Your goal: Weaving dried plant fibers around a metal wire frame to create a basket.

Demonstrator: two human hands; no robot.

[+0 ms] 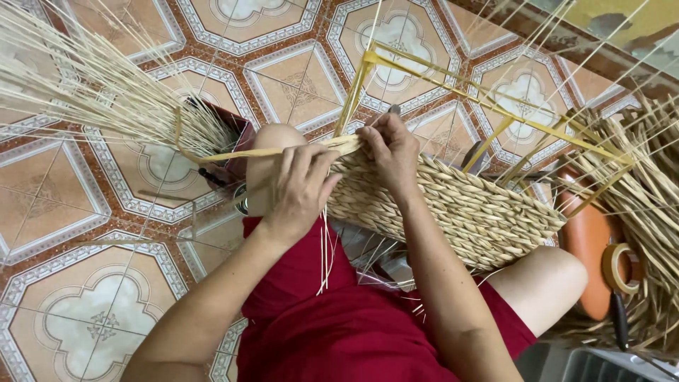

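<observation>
- Fingers point(300, 166) of the left hand point(300, 191) were curled down over the near edge of the woven basket panel point(460, 209), and I saw them pressing a flat pale straw strand point(247, 152) against it.
- Fingertips of the right hand point(391, 148) were pinched shut on the same strand where it met the top row of the weave, beside a yellow frame rod point(351, 95).
- I judged the panel well along: many rows of twisted braid were packed tight across it, lying over my knees, on the lap of the red garment point(339, 318).
- I judged the rest undone: the yellow frame point(495, 106) stood bare above the woven rows, its uprights uncovered.
- Loose thin strands point(325, 255) hung from under the left hand.
- Beyond, a bundle of straw point(92, 92) fanned out on the patterned tile floor point(92, 311) to my left, and more coarse straw point(651, 205) lay heaped to my right.
- An orange object point(587, 247) and a tape roll point(622, 267) lay by the right knee.
</observation>
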